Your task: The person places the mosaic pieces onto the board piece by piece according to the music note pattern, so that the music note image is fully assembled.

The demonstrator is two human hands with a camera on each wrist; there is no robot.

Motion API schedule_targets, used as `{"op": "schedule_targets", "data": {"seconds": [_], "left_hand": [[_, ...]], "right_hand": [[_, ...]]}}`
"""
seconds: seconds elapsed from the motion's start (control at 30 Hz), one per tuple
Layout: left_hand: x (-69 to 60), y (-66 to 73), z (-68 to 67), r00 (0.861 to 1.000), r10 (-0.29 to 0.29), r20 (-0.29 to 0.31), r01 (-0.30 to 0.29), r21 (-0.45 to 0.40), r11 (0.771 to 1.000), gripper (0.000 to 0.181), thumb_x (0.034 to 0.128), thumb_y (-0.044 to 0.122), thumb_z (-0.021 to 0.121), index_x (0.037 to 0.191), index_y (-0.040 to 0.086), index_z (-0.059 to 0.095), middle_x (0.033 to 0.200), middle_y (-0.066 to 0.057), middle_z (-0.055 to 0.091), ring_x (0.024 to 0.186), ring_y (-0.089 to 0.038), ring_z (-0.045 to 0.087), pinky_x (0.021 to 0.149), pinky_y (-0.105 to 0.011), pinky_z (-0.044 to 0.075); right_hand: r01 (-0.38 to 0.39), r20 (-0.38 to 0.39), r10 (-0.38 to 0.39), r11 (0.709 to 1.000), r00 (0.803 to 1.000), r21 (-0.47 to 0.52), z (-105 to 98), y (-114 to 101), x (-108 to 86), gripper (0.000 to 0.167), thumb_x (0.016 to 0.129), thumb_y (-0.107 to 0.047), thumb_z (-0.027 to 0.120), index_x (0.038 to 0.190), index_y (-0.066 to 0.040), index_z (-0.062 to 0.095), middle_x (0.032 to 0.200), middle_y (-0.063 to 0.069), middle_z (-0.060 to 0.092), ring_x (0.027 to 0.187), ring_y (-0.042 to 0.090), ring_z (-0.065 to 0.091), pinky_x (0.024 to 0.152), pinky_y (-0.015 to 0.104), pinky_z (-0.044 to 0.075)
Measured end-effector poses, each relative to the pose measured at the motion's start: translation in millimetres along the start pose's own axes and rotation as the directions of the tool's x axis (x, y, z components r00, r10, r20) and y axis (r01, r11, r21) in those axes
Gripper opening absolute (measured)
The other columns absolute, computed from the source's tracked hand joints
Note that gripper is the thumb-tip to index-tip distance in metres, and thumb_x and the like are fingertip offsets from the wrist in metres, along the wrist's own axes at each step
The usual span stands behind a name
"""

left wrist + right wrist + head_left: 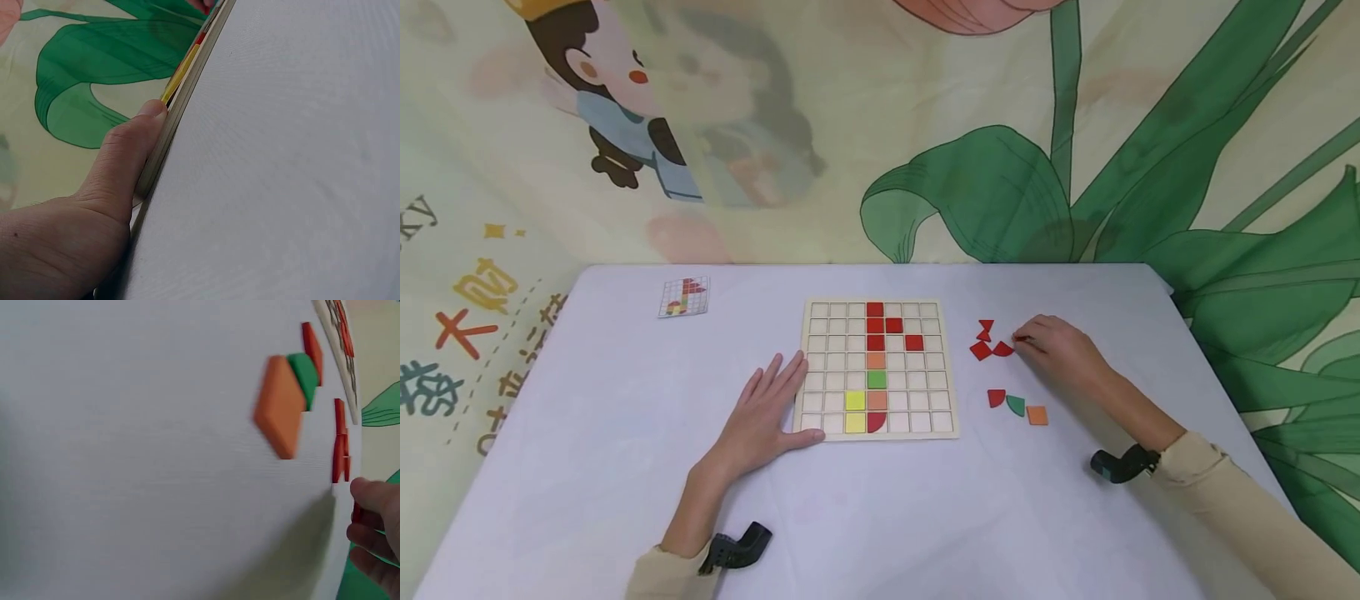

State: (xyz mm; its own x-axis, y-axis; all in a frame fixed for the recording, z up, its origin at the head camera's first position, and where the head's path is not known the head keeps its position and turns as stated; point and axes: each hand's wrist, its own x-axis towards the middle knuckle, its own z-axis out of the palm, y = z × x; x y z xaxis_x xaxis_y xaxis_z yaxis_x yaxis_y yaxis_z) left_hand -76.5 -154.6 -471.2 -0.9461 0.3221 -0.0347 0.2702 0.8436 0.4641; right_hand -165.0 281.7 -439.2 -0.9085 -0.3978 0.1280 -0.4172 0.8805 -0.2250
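Observation:
A square wooden grid board [925, 382] lies on the table with red, orange, green and yellow tiles in some cells. My left hand [762, 415] rests at its lower left corner with fingers spread; in the left wrist view the thumb [128, 153] presses the board's edge. To the right of the board, my right hand [1063, 350] pinches a small red piece [357, 512], mostly hidden by the fingers. Just left of that hand lie several red pieces, among them a red square [981, 351] and a red quarter circle [1003, 349].
Nearer the front sit another red quarter circle [996, 398], a green quarter circle [1016, 406] and an orange square [1037, 415]. A pattern card [683, 297] lies at the table's back left. A printed cloth [835, 100] hangs behind the white table [880, 517].

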Motion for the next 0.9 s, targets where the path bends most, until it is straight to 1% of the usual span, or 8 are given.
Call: {"op": "schedule_targets", "data": {"seconds": [0.1,0.23,0.33,0.43,0.53,0.63,0.77,0.9], "left_hand": [[1.4,0.6,-0.7,1.000,-0.003,0.003,0.003,0.008,1.000,0.105,0.0749,0.055,0.075,0.155,0.010,0.023,0.164,-0.007,0.019,0.153,-0.032,0.008,0.122,-0.055,0.009],[1.3,1.3,-1.2,1.000,-0.014,0.019,0.013,0.010,1.000,0.105,0.0751,0.056,0.074,0.155,0.011,0.022,0.164,-0.006,0.018,0.153,-0.031,0.007,0.123,-0.054,0.008],[0.5,1.3,-1.2,1.000,-0.012,0.015,0.012,0.010,1.000,0.105,0.0750,0.056,0.074,0.155,0.011,0.023,0.164,-0.007,0.018,0.153,-0.032,0.008,0.123,-0.054,0.008],[-0.4,1.0,-1.0,1.000,-0.014,0.009,0.013,0.011,1.000,0.105,0.0750,0.056,0.074,0.155,0.011,0.024,0.164,-0.006,0.019,0.153,-0.032,0.008,0.123,-0.054,0.008],[-0.1,1.0,-0.4,1.000,-0.015,0.005,0.015,0.009,1.000,0.104,0.0752,0.057,0.074,0.155,0.012,0.023,0.164,-0.006,0.019,0.153,-0.031,0.007,0.123,-0.054,0.007],[0.8,1.3,-0.2,1.000,-0.011,0.007,0.011,0.004,1.000,0.104,0.0759,0.057,0.073,0.155,0.012,0.023,0.164,-0.005,0.018,0.153,-0.031,0.007,0.123,-0.053,0.007],[0.8,1.9,-1.2,1.000,-0.013,0.005,0.013,0.007,1.000,0.105,0.0755,0.057,0.073,0.155,0.011,0.023,0.164,-0.005,0.018,0.153,-0.031,0.007,0.123,-0.053,0.007],[1.1,2.1,-0.9,1.000,-0.014,0.003,0.014,0.014,1.000,0.105,0.0755,0.057,0.073,0.155,0.011,0.023,0.164,-0.006,0.019,0.153,-0.031,0.007,0.123,-0.053,0.007]], "right_hand": [[0.007,-0.006,-0.006,1.000,1.000,0.027,-5,-8,10.3,0.019,0.084,-0.013,0.075,0.102,-0.006,0.072,0.097,0.008,0.070,0.092,0.023,0.066,0.079,0.040,0.059],[0.121,0.020,-0.123,0.988,0.992,0.099,0,-33,26.5,0.018,0.082,-0.014,0.077,0.098,-0.007,0.073,0.094,0.005,0.069,0.086,0.017,0.064,0.075,0.033,0.060],[0.219,0.034,-0.226,0.966,0.974,0.138,11,-54,40.0,0.018,0.081,-0.016,0.078,0.097,-0.008,0.074,0.093,0.003,0.069,0.083,0.014,0.063,0.075,0.028,0.060],[0.261,0.063,-0.272,0.954,0.960,0.149,22,-69,52.6,0.018,0.083,-0.021,0.076,0.098,-0.011,0.074,0.094,0.002,0.069,0.085,0.013,0.062,0.077,0.027,0.059],[0.289,0.085,-0.303,0.947,0.949,0.139,29,-75,61.9,0.019,0.084,-0.022,0.075,0.100,-0.011,0.074,0.096,0.002,0.069,0.088,0.014,0.062,0.081,0.027,0.058],[0.326,0.102,-0.340,0.935,0.935,0.138,31,-76,66.0,0.018,0.085,-0.017,0.074,0.101,-0.009,0.074,0.100,0.004,0.068,0.093,0.017,0.064,0.086,0.029,0.058],[0.393,0.149,-0.411,0.909,0.899,0.136,26,-78,67.6,0.020,0.086,-0.009,0.070,0.106,-0.005,0.073,0.107,0.009,0.068,0.101,0.023,0.065,0.090,0.033,0.057],[0.440,0.190,-0.449,0.893,0.873,0.092,20,-79,69.3,0.019,0.087,-0.008,0.070,0.105,-0.006,0.072,0.107,0.008,0.070,0.102,0.022,0.066,0.091,0.032,0.057]]}}
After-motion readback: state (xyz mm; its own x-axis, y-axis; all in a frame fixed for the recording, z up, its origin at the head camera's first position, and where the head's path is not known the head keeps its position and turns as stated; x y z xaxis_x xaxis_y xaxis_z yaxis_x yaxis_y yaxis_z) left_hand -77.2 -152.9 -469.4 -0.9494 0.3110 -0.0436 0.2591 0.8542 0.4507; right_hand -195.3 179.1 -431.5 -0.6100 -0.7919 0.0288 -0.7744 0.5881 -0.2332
